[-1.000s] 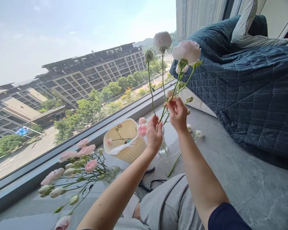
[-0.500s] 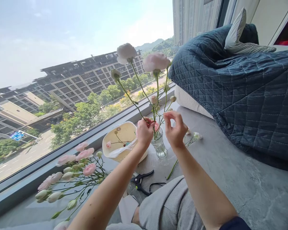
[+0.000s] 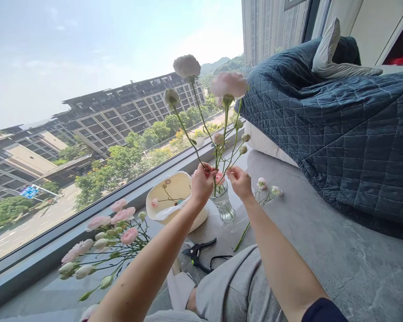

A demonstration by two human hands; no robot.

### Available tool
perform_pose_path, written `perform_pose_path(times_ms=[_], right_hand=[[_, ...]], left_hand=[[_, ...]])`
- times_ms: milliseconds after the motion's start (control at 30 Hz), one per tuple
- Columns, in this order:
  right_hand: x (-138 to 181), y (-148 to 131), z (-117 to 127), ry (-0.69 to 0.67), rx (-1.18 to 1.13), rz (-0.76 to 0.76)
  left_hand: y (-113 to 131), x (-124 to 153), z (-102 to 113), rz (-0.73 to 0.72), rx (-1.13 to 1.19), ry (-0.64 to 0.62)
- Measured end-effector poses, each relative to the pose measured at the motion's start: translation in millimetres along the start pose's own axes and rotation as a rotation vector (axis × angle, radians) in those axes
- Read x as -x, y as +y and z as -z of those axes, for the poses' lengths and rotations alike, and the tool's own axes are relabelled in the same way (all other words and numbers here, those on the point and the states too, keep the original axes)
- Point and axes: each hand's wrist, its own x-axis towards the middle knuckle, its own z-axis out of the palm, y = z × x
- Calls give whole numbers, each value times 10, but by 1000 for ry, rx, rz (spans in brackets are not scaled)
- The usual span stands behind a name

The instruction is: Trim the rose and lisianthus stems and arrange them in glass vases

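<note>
A clear glass vase (image 3: 226, 208) stands upright on the floor with several tall flower stems (image 3: 216, 158) rising from its mouth. Pale pink blooms (image 3: 229, 85), a white bloom (image 3: 187, 67) and closed buds top these stems. My left hand (image 3: 202, 182) is closed around flower stems just above the rim, on the left side. Opposite it, my right hand (image 3: 241, 182) pinches a thin stem at the right of the bunch. Between the hands a small pink flower (image 3: 219, 178) shows low at the vase mouth. My fingertips partly hide the stems.
Left of the vase is a cream bin (image 3: 161, 214) with cut flower pieces inside. Black pruning shears (image 3: 198, 255) lie before my feet. A pile of pink flowers (image 3: 121, 232) rests by the window. Cut stems (image 3: 246, 230) lie right, near a quilt-covered bed (image 3: 322, 129).
My right hand has moved down and left to the stems, its fingers closing on one. The tall blooms have shifted slightly right in view. My left hand keeps its hold.
</note>
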Motion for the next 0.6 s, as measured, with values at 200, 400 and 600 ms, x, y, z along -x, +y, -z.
perform_pose_path(times_ms=[200, 400, 600], right_hand=[[-47, 18, -6, 139, -95, 23], [-53, -32, -45, 112, -14, 109], [-64, -133, -67, 110, 101, 187]], left_hand=[[77, -29, 60, 34, 107, -11], [90, -77, 100, 48, 257, -46], [183, -99, 131, 51, 386, -126]])
